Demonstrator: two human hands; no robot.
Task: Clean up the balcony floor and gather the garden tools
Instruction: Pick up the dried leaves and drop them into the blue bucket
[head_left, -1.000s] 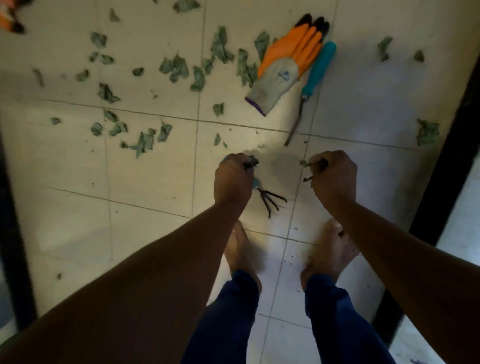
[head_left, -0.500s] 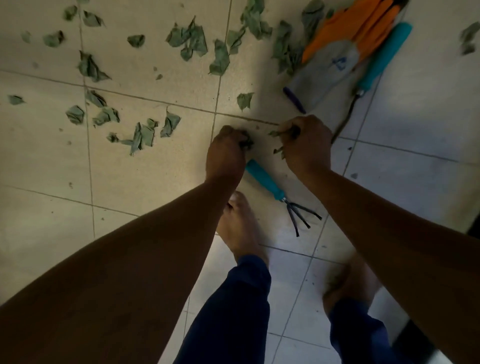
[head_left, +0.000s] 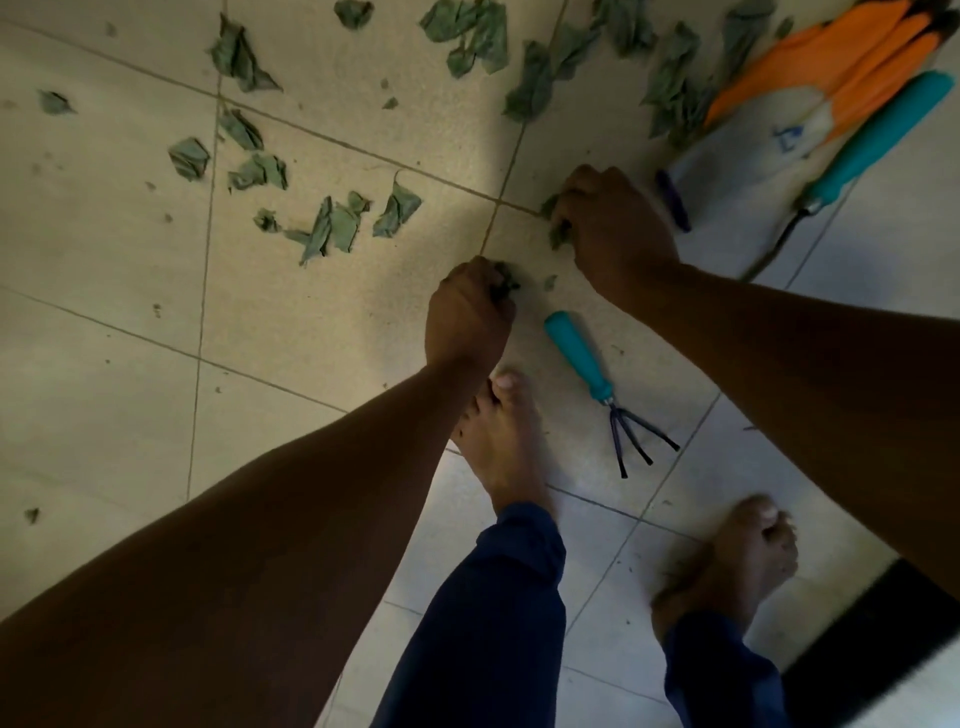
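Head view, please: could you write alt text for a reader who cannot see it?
Both hands, left and right, clutch dry leaves above a tiled floor strewn with more. A teal hand rake lies between the arms; a glove and second tool lie beyond.

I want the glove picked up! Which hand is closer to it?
Right. The right hand grips leaves just beside the glove; the left hand grips leaves farther away.

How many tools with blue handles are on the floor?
2. A small rake lies between the hands and the feet; a second tool lies at top right beside the orange glove. More could lie out of view.
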